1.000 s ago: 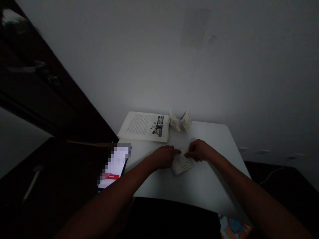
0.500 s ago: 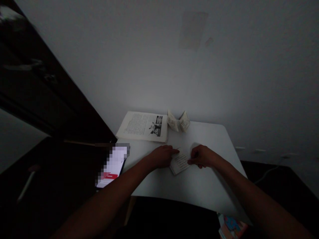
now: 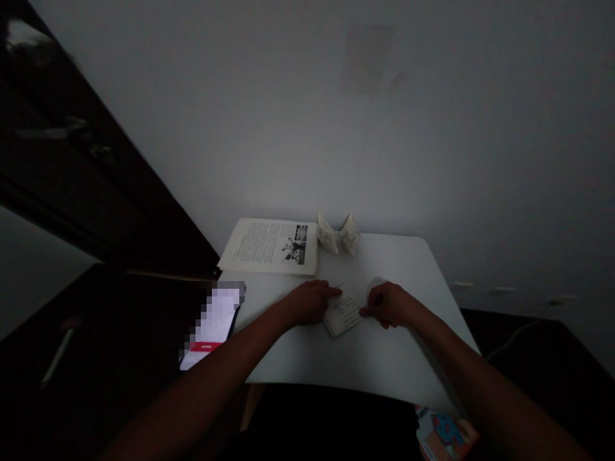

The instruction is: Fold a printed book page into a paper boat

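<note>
Folded paper (image 3: 344, 317), partly under left hand (image 3: 310, 302), touching right hand (image 3: 388, 305)

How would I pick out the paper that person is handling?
Start at the white table against the wall. Between the left hand and right hand lies a small printed paper. It is smaller than the book behind it and flatter than the peaked paper shape.

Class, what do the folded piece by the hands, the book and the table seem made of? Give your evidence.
Folded piece: matt paper, shown by printed lines and straight edges.
Book: matt off-white paper, with printed text and pictures.
Table: smooth, pale top, perhaps laminate or plastic; dim light leaves this open.
</note>
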### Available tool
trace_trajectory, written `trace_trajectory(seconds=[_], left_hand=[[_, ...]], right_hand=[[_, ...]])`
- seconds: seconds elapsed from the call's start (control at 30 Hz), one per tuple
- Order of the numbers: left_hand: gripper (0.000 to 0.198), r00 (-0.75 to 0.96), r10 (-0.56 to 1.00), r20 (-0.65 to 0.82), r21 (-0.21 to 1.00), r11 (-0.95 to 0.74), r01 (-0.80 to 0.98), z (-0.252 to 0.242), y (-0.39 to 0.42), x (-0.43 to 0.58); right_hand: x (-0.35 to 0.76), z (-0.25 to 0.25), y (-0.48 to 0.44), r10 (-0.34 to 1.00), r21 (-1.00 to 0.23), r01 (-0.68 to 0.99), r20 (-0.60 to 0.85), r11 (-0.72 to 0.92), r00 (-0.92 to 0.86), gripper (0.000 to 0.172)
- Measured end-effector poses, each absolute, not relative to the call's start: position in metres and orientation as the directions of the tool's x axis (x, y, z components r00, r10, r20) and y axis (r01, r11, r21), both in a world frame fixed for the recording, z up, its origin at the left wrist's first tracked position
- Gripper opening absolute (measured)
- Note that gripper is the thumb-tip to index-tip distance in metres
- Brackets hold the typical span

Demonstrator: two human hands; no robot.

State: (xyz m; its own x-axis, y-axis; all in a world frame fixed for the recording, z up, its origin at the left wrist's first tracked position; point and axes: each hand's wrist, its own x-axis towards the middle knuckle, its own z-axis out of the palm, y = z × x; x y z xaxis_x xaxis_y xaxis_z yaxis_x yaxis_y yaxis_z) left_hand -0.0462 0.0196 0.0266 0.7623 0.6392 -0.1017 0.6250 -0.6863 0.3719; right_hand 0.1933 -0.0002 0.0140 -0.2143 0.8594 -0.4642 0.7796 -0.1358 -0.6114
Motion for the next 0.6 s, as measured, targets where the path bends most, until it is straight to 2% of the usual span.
trace_trajectory(seconds=[0.13, 0.6], left_hand=[[0.047, 0.741, 0.663, -0.107, 0.357, -0.67, 0.651, 0.029, 0.021, -0.043], [0.049, 0.737, 0.674, -0.05, 0.351, -0.679, 0.645, 0.02, 0.022, -0.042]], right_hand=[[0.197, 0.014, 0.004, 0.873, -0.596, 0.797, -0.434, -0.093, -0.223, 0.032], [0.198, 0.002, -0.002, 0.882, -0.6, 0.786, -0.439, -0.148, -0.169, 0.034]])
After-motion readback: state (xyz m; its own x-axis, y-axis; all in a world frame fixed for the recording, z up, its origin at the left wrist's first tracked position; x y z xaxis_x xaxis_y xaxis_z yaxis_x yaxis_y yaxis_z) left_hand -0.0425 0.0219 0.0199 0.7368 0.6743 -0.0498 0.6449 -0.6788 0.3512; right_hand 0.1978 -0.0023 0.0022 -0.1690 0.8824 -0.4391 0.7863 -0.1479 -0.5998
